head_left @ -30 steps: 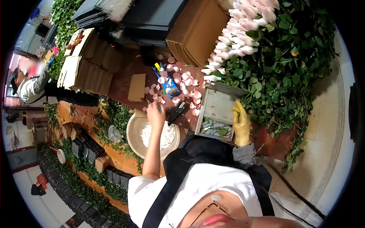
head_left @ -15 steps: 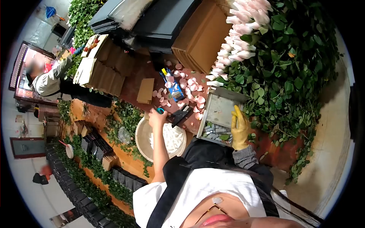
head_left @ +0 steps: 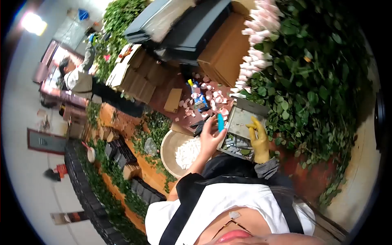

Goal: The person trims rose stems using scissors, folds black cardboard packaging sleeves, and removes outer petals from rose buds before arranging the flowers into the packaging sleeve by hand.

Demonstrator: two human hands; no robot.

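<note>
The left hand [head_left: 212,132] is out over the near-left side of the metal box [head_left: 241,118], bare, thumb and fingers pinching a teal item [head_left: 221,122] that stands up between them; its lower end is hidden by the grip. The right hand [head_left: 258,141], in a yellow glove, is at the box's right side, fingers raised, loosely curled and apart; whether it brushes the wall, I cannot tell.

Inside the box, small grey pieces [head_left: 236,143] crowd the near end, the metal floor showing beyond them. The near wall sits just beside the black apron [head_left: 226,165], so it's tight there; between the two hands there's a gap over the box.

Over on the left, the round basin [head_left: 166,155] of white pieces [head_left: 188,154] lies just beside the left forearm, its rim partly behind it. Beyond the left hand, pink petals [head_left: 216,98] lie scattered around the blue tool [head_left: 200,104] on the reddish tabletop [head_left: 187,119]. Right of the box, dense foliage [head_left: 302,102] hems in the gloved side.
</note>
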